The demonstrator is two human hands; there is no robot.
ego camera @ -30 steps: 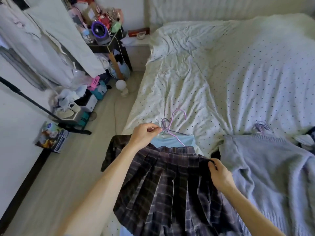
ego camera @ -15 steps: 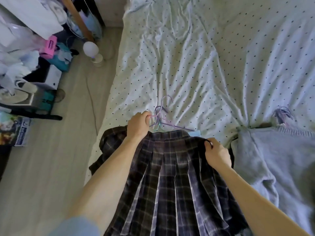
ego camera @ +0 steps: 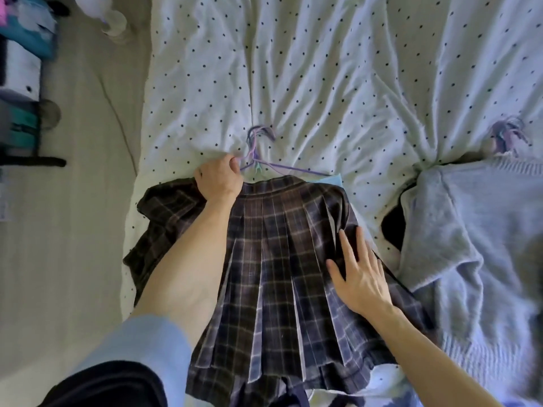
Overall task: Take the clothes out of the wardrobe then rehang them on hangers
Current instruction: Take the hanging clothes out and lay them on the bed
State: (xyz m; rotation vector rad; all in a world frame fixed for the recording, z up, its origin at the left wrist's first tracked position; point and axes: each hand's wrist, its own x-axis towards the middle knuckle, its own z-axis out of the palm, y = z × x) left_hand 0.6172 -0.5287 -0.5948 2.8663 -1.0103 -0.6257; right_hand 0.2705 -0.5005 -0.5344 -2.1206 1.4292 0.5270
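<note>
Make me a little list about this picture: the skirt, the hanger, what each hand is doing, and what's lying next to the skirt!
plaid skirt: spread flat on the bed sheet, pleats fanned out
purple hanger: on the sheet at the skirt's waistband, hook pointing away
left hand: pinches the purple hanger near its neck
right hand: fingers straight, resting flat on the skirt's right side
grey sweater: on the bed, right of the skirt
bed sheet: white with dark dots, wrinkled

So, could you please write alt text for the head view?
A plaid skirt lies on a dotted bed; the left hand pinches a purple hanger at its waistband while the right hand rests flat on the pleats. A grey sweater lies to its right.
</note>
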